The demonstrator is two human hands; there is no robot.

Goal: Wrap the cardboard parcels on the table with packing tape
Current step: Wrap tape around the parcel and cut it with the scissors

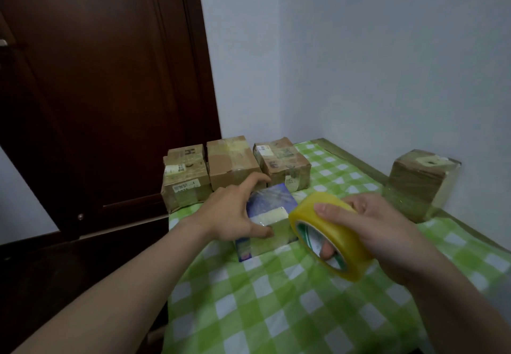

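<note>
A small blue-and-white parcel (272, 216), partly covered in clear tape, lies on the green checked tablecloth (276, 312). My left hand (233, 211) grips its left side, thumb on the near edge and fingers over the far corner. My right hand (370, 229) holds a big roll of yellowish packing tape (329, 236) just right of the parcel, a finger through its core. The tape runs from the roll onto the parcel's near face.
Three taped cardboard boxes stand in a row at the table's far end: left (185, 180), middle (232, 161), right (283, 161). Another taped box (420, 183) sits by the right wall. A dark wooden door (96, 90) is to the left.
</note>
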